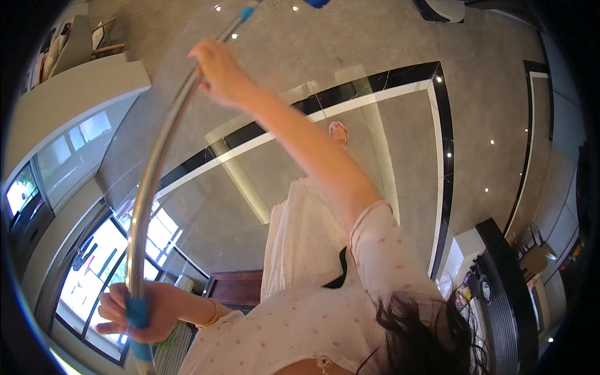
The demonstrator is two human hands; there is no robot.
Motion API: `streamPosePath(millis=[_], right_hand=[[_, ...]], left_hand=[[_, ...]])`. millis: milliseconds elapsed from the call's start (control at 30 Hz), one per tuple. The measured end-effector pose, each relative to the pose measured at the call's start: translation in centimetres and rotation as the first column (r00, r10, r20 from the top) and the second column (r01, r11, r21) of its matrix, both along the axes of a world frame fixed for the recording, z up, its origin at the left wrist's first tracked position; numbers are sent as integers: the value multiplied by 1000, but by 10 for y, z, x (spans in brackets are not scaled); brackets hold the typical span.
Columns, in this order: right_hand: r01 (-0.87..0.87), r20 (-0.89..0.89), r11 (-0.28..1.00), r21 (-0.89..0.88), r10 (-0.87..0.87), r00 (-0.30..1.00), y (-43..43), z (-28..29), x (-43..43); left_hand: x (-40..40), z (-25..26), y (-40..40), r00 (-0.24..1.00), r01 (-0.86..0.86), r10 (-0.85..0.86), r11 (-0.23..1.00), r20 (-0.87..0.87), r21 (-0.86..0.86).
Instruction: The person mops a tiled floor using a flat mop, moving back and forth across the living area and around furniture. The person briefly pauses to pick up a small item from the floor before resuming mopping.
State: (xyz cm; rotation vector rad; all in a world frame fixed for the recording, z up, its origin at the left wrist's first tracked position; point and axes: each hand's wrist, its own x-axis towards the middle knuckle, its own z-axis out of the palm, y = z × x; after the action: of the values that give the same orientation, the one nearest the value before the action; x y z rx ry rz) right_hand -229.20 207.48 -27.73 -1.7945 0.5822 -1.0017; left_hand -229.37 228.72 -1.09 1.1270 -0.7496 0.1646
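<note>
A long shiny metal pole (pixel 143 206) with blue collars runs up the left side, looking bent by the lens. My left hand (pixel 150 314) grips it low down, around a blue collar (pixel 137 311). Farther up, my right hand (pixel 220 72) is closed on the bare metal, its arm stretched across my front. Another blue collar (pixel 246 12) shows past that hand, and the far end of the pole leaves the picture at the top. A blue object (pixel 317 2) is cut off at the top edge; whether it joins the pole I cannot tell.
Polished grey floor (pixel 281 47) with a black-and-white border (pixel 443 140) reflects lights. At left stand a glossy-fronted low cabinet (pixel 84 126) and windows (pixel 93 276). A black ribbed counter (pixel 504 290) is at right, a dark-red wooden piece (pixel 234 286) at lower left.
</note>
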Motion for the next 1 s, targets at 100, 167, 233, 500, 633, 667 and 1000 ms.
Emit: streamPosePath(millis=[100, 167, 233, 500, 633, 667, 1000], right_hand=[[-36, 64, 994, 104, 29, 998, 29, -26, -48], [-55, -155, 967, 248, 96, 983, 34, -125, -95], [178, -425, 942, 283, -43, 904, 30, -248, -156], [285, -791, 956, 71, -120, 600, -45, -539, -305], [244, -785, 947, -209, -311, 536, -84, -594, -271], [257, -773, 927, -272, -370, 515, -90, -601, -260], [142, -683, 899, -413, -409, 605, -112, -654, -231]], left_hand=[[20, -66, 2, 991, 68, -66, 998, -117, 18], [42, -142, -9, 994, -106, 106, 982, 7, 159], [48, -215, -19, 999, 24, -17, 989, -48, 144], [84, -335, 8, 980, -125, 124, 992, -153, 0], [101, -338, 7, 986, -36, -2, 974, -169, -224], [104, -339, 10, 986, -16, -22, 973, -162, -229], [111, -349, 5, 963, 99, -164, 953, -213, -287]])
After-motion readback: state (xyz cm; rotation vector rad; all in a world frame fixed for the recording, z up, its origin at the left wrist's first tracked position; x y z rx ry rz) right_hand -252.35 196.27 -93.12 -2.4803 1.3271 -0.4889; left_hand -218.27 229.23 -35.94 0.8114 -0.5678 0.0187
